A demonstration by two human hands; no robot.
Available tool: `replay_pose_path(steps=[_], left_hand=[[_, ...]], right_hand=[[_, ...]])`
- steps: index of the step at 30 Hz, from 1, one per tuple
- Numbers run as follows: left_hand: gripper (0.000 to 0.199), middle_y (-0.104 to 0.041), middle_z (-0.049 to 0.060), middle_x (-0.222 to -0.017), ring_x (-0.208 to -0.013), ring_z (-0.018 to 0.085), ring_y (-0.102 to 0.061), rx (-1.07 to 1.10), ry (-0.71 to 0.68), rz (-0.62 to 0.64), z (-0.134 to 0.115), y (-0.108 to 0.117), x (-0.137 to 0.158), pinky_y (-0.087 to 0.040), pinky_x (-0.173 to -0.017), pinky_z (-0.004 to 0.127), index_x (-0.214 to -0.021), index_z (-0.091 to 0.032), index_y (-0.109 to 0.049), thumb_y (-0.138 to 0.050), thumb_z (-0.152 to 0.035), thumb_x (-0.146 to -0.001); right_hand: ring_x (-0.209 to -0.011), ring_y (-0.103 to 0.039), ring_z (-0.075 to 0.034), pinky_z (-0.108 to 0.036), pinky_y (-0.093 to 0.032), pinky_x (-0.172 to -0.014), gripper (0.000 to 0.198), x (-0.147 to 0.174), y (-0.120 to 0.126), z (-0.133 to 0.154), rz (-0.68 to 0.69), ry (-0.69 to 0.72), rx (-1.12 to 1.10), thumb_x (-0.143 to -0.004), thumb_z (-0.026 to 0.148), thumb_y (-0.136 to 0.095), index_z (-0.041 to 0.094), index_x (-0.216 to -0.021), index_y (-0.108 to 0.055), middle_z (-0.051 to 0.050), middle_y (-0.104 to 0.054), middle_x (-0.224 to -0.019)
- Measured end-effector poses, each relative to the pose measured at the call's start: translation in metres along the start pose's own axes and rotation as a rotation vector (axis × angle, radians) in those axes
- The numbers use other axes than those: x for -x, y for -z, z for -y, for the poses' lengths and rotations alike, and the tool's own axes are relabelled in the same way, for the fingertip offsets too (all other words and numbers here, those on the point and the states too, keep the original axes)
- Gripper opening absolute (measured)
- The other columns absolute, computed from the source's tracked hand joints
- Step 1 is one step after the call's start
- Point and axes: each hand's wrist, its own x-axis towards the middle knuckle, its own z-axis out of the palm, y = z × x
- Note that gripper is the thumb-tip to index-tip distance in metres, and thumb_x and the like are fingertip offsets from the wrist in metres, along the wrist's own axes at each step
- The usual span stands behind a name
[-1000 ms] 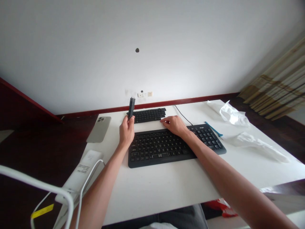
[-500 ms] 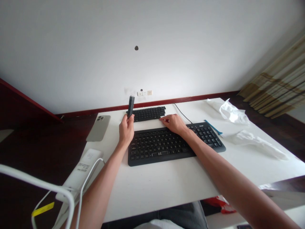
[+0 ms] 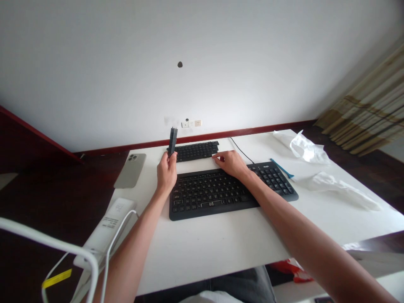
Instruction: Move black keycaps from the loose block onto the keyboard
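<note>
White wall fills the upper view; below it a white table [image 3: 221,248] runs out from the person. On the table a black keyboard [image 3: 230,190] lies crosswise, its long axis left to right, with its cable [image 3: 241,150] leading away toward the wall. Just behind it, nearer the wall, sits a flat block of loose black keycaps [image 3: 197,150], also lying left to right.

The person's left hand [image 3: 166,173] is raised at the keyboard's far left corner, fingers closed around the lower end of a slim dark bar [image 3: 172,141], which stands upright, its long axis pointing up. The right hand [image 3: 231,162] rests over the keyboard's far edge, fingers stretched toward the right end of the keycap block, touching or almost touching it; this hand is the nearer to that end.

A phone [image 3: 131,169] lies face down well to the left, and crumpled white plastic [image 3: 307,148] lies far right.
</note>
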Motion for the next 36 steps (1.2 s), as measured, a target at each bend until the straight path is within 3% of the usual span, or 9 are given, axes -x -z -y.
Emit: replay_pose_path(steps=[7,14,17,20,22,26,29,32,36], left_hand=[[0.036,-0.058,0.0,-0.071,-0.056,0.014,-0.046,0.005,-0.003,0.013,-0.001,0.001,0.001,-0.033,-0.054,0.025,-0.109,-0.019,-0.067,-0.049,-0.051,-0.105],[0.038,-0.06,0.0,-0.071,-0.055,0.015,-0.048,-0.013,-0.012,0.012,-0.003,0.002,0.001,-0.035,-0.053,0.026,-0.109,-0.02,-0.067,-0.048,-0.053,-0.105],[0.037,-0.065,0.002,-0.076,-0.059,0.016,-0.053,-0.07,-0.052,0.016,-0.01,0.003,0.002,-0.038,-0.057,0.026,-0.11,-0.02,-0.067,-0.047,-0.051,-0.106],[0.035,-0.07,0.004,-0.084,-0.068,0.018,-0.061,-0.137,-0.13,0.06,-0.021,0.003,0.006,-0.042,-0.064,0.026,-0.111,-0.02,-0.066,-0.046,-0.049,-0.107],[0.033,-0.072,0.005,-0.09,-0.074,0.02,-0.065,-0.157,-0.189,0.113,-0.029,0.001,0.011,-0.045,-0.068,0.027,-0.112,-0.021,-0.065,-0.046,-0.047,-0.107],[0.027,-0.071,0.006,-0.096,-0.08,0.02,-0.065,-0.201,-0.319,0.227,-0.044,-0.005,0.026,-0.046,-0.073,0.029,-0.112,-0.021,-0.064,-0.046,-0.042,-0.108],[0.022,-0.069,0.004,-0.093,-0.081,0.02,-0.064,-0.23,-0.4,0.287,-0.054,-0.01,0.038,-0.047,-0.073,0.03,-0.112,-0.022,-0.062,-0.047,-0.038,-0.108],[0.02,-0.067,0.004,-0.092,-0.082,0.02,-0.064,-0.23,-0.452,0.34,-0.062,-0.016,0.049,-0.047,-0.073,0.03,-0.111,-0.023,-0.061,-0.047,-0.037,-0.108],[0.021,-0.067,0.004,-0.092,-0.083,0.021,-0.066,-0.219,-0.497,0.372,-0.069,-0.024,0.059,-0.049,-0.075,0.032,-0.112,-0.022,-0.06,-0.046,-0.038,-0.109]], right_hand=[[-0.08,-0.072,-0.024,-0.031,-0.048,-0.073,0.029,-0.001,0.002,-0.01,-0.061,-0.143,0.05,-0.094,0.03,-0.061,0.029,-0.109,-0.085,-0.006,-0.079,-0.084],[-0.08,-0.072,-0.024,-0.031,-0.049,-0.074,0.027,0.0,0.001,-0.011,-0.05,-0.143,0.041,-0.095,0.031,-0.061,0.028,-0.108,-0.085,-0.007,-0.078,-0.083],[-0.074,-0.068,-0.021,-0.03,-0.047,-0.072,0.025,0.001,0.005,-0.006,-0.059,-0.072,-0.008,-0.095,0.032,-0.063,0.027,-0.106,-0.085,-0.004,-0.076,-0.078],[-0.069,-0.063,-0.017,-0.029,-0.046,-0.073,0.029,0.005,0.012,0.002,-0.006,0.102,-0.165,-0.093,0.035,-0.067,0.023,-0.116,-0.08,-0.001,-0.072,-0.074],[-0.067,-0.059,-0.015,-0.028,-0.046,-0.071,0.042,0.009,0.016,0.009,0.07,0.203,-0.335,-0.09,0.038,-0.072,0.021,-0.128,-0.073,0.001,-0.07,-0.076],[-0.064,-0.053,-0.013,-0.026,-0.044,-0.062,0.068,0.016,0.024,0.024,0.241,0.281,-0.742,-0.083,0.046,-0.079,0.019,-0.142,-0.059,0.003,-0.066,-0.08],[-0.069,-0.056,-0.014,-0.027,-0.046,-0.064,0.055,0.021,0.032,0.033,0.306,0.281,-0.95,-0.087,0.049,-0.075,0.016,-0.129,-0.063,0.001,-0.065,-0.08],[-0.075,-0.06,-0.016,-0.029,-0.05,-0.07,0.039,0.032,0.048,0.034,0.352,0.267,-0.991,-0.088,0.046,-0.076,0.015,-0.109,-0.068,-0.002,-0.068,-0.084],[-0.08,-0.062,-0.017,-0.031,-0.052,-0.074,0.031,0.065,0.068,0.018,0.186,0.168,-0.998,-0.089,0.044,-0.076,0.018,-0.099,-0.064,-0.003,-0.068,-0.088]])
